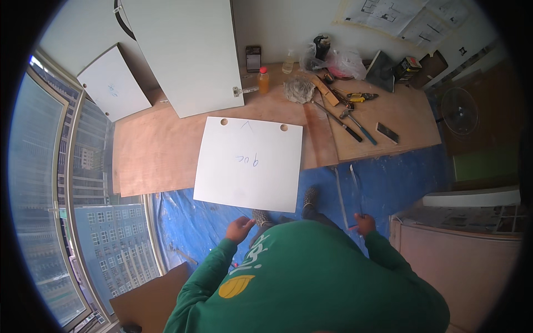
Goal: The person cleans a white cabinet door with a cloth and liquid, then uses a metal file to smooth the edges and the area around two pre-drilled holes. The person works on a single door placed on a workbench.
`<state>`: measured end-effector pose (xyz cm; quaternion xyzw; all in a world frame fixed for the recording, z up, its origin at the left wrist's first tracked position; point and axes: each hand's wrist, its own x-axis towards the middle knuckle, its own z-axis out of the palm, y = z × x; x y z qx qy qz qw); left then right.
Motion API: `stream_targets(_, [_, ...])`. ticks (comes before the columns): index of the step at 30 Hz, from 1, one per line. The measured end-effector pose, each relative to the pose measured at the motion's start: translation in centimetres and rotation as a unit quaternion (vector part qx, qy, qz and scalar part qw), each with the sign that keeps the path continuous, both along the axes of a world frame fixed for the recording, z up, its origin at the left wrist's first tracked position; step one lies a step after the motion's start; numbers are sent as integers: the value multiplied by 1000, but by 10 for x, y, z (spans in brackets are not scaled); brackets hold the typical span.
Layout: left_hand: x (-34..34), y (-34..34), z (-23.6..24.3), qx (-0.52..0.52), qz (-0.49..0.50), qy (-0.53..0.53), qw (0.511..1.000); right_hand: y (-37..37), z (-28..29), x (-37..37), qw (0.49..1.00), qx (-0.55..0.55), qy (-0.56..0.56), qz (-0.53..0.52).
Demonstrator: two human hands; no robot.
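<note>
A white cabinet panel (pixel 250 172) with two round holes along its far edge and pen marks on it lies on the wooden worktop, its near edge jutting out over the floor. My left hand (pixel 240 228) hangs just short of the panel's near left corner, fingers loosely apart and holding nothing. Off to the right of the panel, my right hand (pixel 364 223) grips a long thin tool (pixel 355 186) with a pale tip pointing away from me. Its exact kind is too small to make out.
The worktop (pixel 150 150) carries a tall white door (pixel 191 55), an orange bottle (pixel 263 80), a hammer (pixel 358 125), yellow-handled snips (pixel 361 97) and a phone (pixel 387 133). Another white panel (pixel 114 86) leans by the window. Blue sheeting (pixel 400 172) covers the floor; a fan (pixel 459 111) stands right.
</note>
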<state>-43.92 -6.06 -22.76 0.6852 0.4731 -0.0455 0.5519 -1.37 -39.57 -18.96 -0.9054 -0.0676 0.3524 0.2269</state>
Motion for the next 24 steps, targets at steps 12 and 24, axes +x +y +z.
stream_targets(12, [38, 48, 15, 100, -158, -52, 981, -73, -69, -57, 974, 52, 98, -197])
stream_targets(24, [66, -15, 81, -195, -30, -74, 978, -147, -159, -21, 987, 52, 152, -5])
